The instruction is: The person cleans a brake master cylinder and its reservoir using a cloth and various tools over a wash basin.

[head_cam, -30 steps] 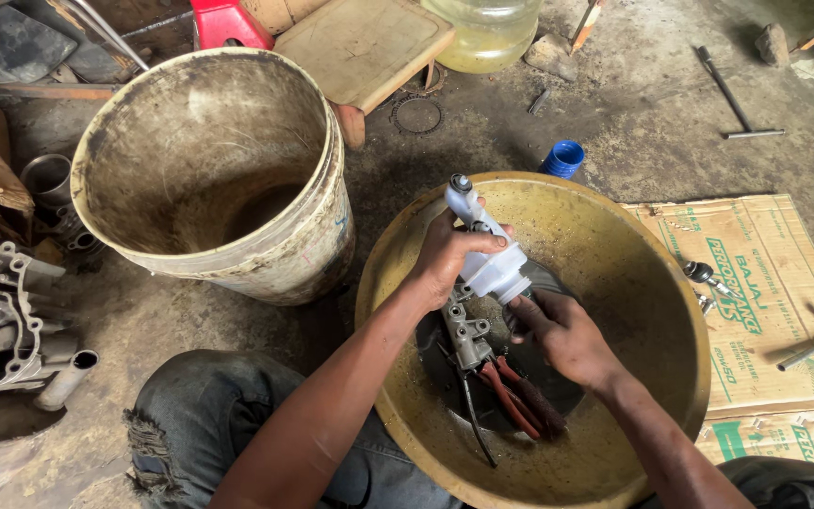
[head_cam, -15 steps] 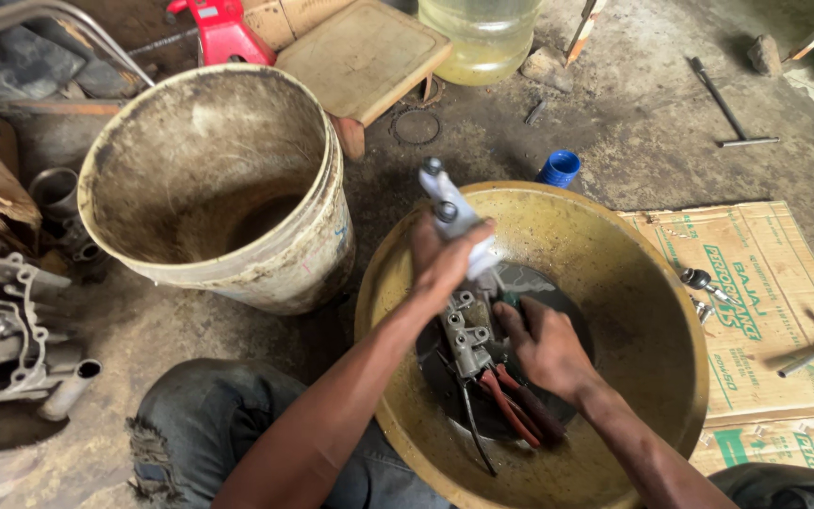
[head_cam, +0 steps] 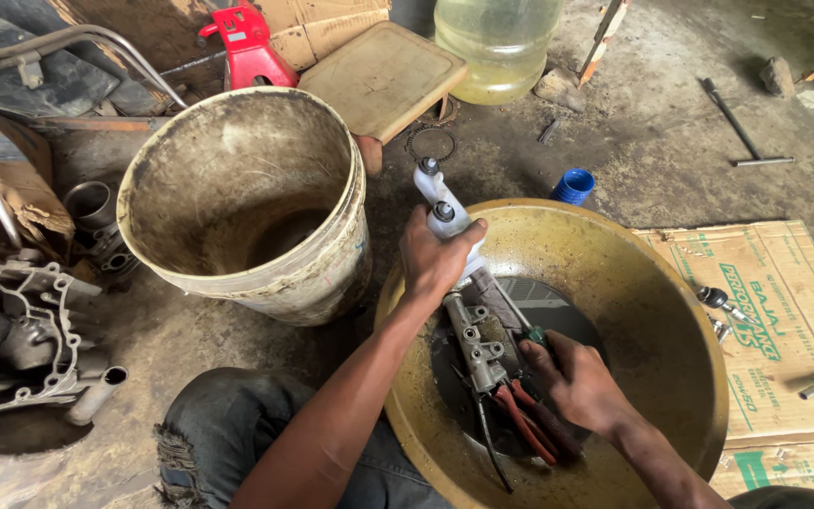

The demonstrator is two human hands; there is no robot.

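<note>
A wide yellow basin [head_cam: 652,311] sits in front of me with dark liquid at its bottom. My left hand [head_cam: 435,259] grips a long metal engine part [head_cam: 478,344] by its white upper end [head_cam: 437,203] and holds it slanted over the basin. My right hand [head_cam: 581,382] is closed on a thin tool with a green collar [head_cam: 531,335], its tip against the metal part. Red-handled pliers [head_cam: 525,424] lie in the basin under that hand.
A large dirty bucket [head_cam: 247,207] stands left of the basin. Engine casings [head_cam: 21,349] lie at far left. Flattened cardboard [head_cam: 784,320] with bolts lies at right. Behind are a blue cap [head_cam: 574,186], a clear jug [head_cam: 496,42], a wooden board [head_cam: 383,80] and a T-wrench [head_cam: 741,132].
The left hand has lifted the white end of the part higher, toward the basin's far rim. My right hand stays low on the tool by the part.
</note>
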